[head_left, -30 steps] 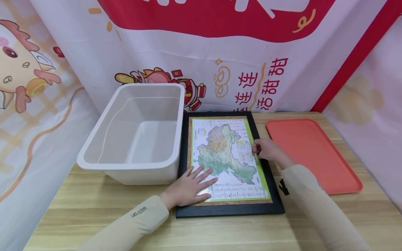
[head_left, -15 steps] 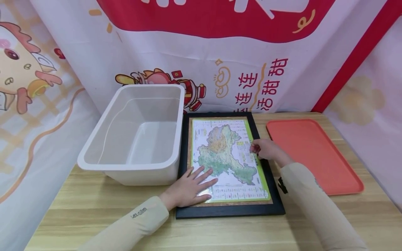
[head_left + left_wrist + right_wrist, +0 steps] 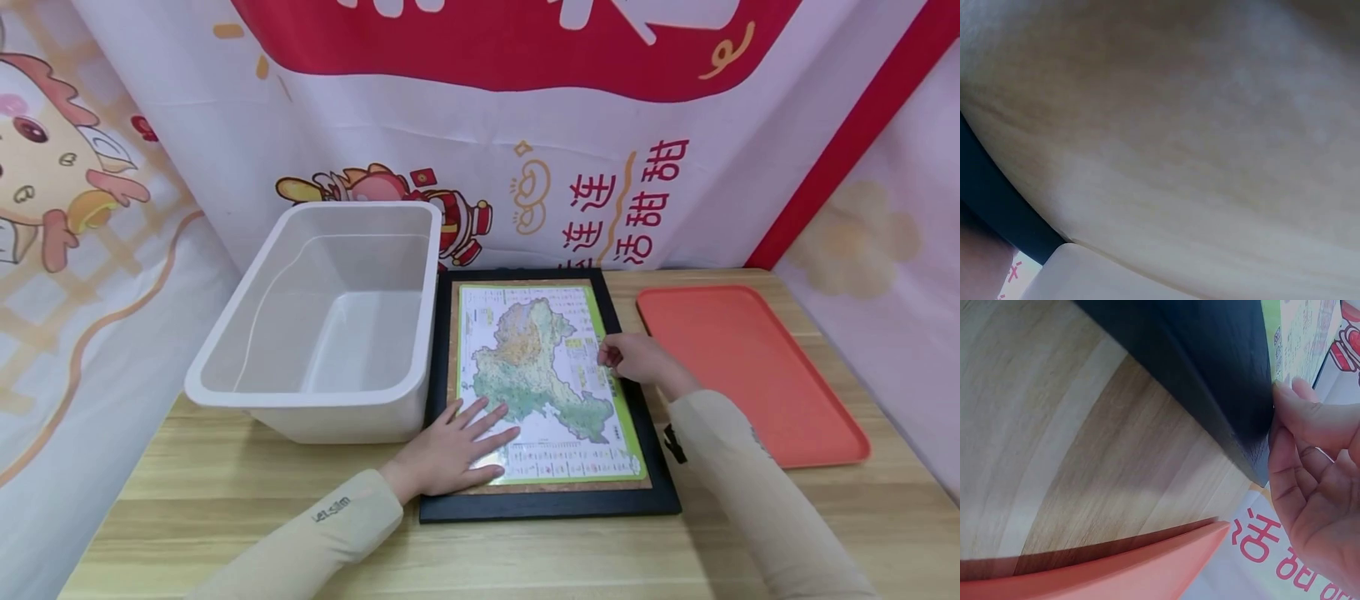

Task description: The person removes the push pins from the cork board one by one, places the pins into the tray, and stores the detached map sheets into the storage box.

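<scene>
A glossy map sheet (image 3: 525, 367) with a green border lies on brown cork-like board (image 3: 454, 333) inside a black frame (image 3: 555, 502). My left hand (image 3: 457, 450) rests flat with fingers spread over the map's lower left corner and the frame's edge. At the map's right edge, my right hand (image 3: 637, 360) has its fingers curled. In the right wrist view its thumb (image 3: 1310, 419) and forefinger meet at the green border and pinch the sheet's edge. Most of the left wrist view is filled by blurred skin or sleeve, beside a dark band (image 3: 997, 187).
A deep off-white plastic bin (image 3: 300, 398) stands directly left of the frame. To the right lies a flat orange-red tray (image 3: 757, 375). All stand on a wood-grain table (image 3: 555, 558). A printed cloth (image 3: 480, 125) hangs behind the table.
My right hand has shifted very slightly left at the map's edge. My left hand stays in place, and the map and frame look the same.
</scene>
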Motion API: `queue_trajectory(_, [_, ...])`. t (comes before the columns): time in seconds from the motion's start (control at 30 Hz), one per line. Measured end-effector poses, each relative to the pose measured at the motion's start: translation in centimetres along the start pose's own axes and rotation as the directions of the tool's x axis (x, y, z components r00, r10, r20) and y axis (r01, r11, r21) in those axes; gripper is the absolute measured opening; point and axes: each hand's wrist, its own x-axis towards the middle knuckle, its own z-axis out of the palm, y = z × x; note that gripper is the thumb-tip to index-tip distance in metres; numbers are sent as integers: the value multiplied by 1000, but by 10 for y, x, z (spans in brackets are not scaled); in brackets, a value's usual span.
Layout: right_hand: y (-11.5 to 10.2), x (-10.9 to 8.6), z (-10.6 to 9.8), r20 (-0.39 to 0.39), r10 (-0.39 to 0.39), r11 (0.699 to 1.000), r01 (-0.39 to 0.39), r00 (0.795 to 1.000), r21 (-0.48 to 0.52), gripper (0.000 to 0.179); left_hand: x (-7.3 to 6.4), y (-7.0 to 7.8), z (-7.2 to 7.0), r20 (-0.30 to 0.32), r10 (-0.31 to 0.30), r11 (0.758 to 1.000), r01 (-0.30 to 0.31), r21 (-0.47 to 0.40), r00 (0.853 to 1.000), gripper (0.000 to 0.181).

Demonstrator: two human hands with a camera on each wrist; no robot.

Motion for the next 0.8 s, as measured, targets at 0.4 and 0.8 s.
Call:
queue_trajectory(0.4, [-1,4,2,2,55,998,-55,998,-9,13,0,-1,1,-6,4,1000,-3,3,1000,58])
queue_trajectory(0.8, [13,0,-2,36,-22,986,16,999,165,8,2,-2,3,-4,8,1000,-7,18,1000,59])
